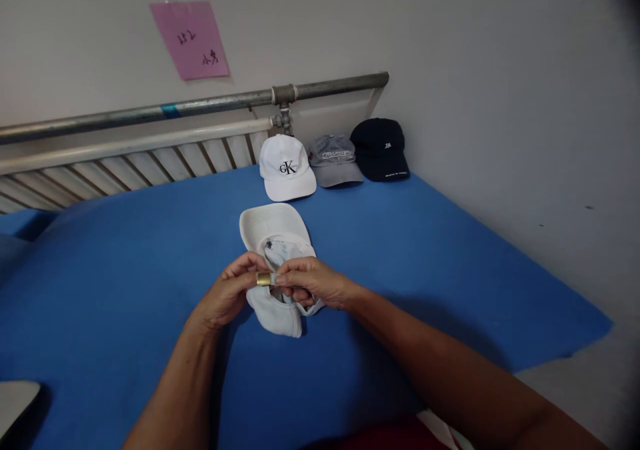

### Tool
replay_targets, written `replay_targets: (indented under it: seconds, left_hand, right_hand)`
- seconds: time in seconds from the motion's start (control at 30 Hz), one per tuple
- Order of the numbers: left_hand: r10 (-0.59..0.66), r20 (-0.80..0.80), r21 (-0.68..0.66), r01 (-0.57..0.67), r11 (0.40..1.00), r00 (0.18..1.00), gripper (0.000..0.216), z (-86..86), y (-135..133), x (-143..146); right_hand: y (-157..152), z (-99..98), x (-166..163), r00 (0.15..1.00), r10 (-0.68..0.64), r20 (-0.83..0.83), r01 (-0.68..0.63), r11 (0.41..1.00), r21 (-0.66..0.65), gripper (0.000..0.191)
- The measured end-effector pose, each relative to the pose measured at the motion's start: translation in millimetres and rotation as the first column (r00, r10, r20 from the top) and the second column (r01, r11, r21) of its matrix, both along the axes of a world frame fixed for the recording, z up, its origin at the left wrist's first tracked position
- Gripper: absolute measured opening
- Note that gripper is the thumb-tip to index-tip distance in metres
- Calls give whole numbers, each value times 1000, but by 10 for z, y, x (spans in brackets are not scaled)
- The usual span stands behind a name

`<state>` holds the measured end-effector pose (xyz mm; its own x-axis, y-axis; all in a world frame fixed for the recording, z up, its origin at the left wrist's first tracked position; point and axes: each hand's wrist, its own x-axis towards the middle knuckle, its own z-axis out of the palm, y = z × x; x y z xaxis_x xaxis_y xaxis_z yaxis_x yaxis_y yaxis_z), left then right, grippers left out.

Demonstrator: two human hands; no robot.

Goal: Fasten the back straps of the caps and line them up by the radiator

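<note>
I see an off-white cap [273, 221] on the blue surface [150, 257], brim towards twelve o'clock. The left hand [227, 295] pinches its brass buckle [263, 279]; the right [316, 282] pinches the strap. Buckle work looks unfinished; three caps [336, 173] already sit lined up, twelve to one o'clock.

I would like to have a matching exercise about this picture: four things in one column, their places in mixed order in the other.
Things:
1. white cloth cap with black letters
2. black cloth cap
3. pale cloth cap with gold-coloured metal buckle
4. pink paper sheet

Places:
A. held by the left hand and right hand
B. on the wall, above the grey metal pipe
C. just left of the grey cloth cap
D. just right of the grey cloth cap

Pairs: 1-C, 2-D, 3-A, 4-B
</note>
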<state>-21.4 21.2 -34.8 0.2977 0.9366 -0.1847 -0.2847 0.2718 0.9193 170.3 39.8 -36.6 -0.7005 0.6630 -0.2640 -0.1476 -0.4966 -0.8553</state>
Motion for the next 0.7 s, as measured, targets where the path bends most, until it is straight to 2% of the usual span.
replay_targets:
  seconds: [0.17,0.27,0.43,0.7]
  left_hand:
    - [0,4,9,0,1000,1000,16,-15,0,-4]
    - [-49,21,42,48,998,999,15,-32,-5,-44]
    - [-145,3,102,144,984,989,31,-43,-16,-87]
    - [-69,-78,124,79,989,995,25,-57,-30,-45]
  right_hand:
    - [-17,-13,-18,999,-32,18,31,999,40,17]
    - [-25,-24,-22,1000,-29,10,28,998,48,17]
    - [-31,-48,-12,999,-29,-17,29,999,38,17]
    - [-37,-10,20,999,-40,-1,40,992,119,14]
